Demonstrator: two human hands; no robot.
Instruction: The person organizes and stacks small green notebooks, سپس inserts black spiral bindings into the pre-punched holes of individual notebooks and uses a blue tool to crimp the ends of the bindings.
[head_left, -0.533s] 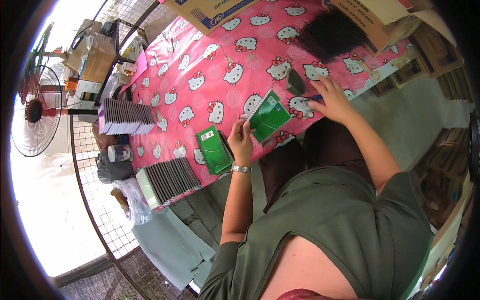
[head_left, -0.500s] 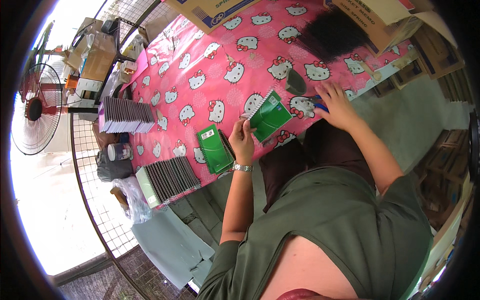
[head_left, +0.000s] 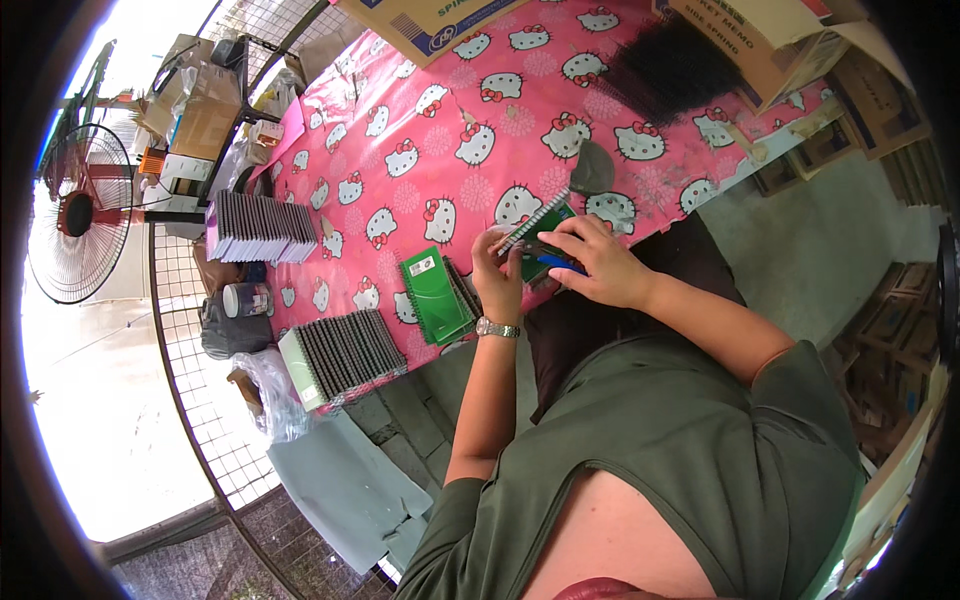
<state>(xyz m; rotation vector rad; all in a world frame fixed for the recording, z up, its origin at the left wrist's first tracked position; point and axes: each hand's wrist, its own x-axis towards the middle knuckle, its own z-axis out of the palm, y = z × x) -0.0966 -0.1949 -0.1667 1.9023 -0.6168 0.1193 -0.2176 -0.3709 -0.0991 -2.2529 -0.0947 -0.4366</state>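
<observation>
Our left hand (head_left: 497,270) grips a spiral notebook (head_left: 556,219), likely light, bendy, best held beside its coil (head_left: 537,219); our right hand (head_left: 602,266) clasps a blue tool (head_left: 562,264).

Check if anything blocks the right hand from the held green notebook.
Nothing visible does: the right hand, gripping the blue tool, is right at the notebook, which the left hand holds.

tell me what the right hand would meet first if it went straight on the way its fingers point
Most likely the green spiral notebook in the left hand; the right hand overlaps it in view, though depth and contact are unclear.
</observation>
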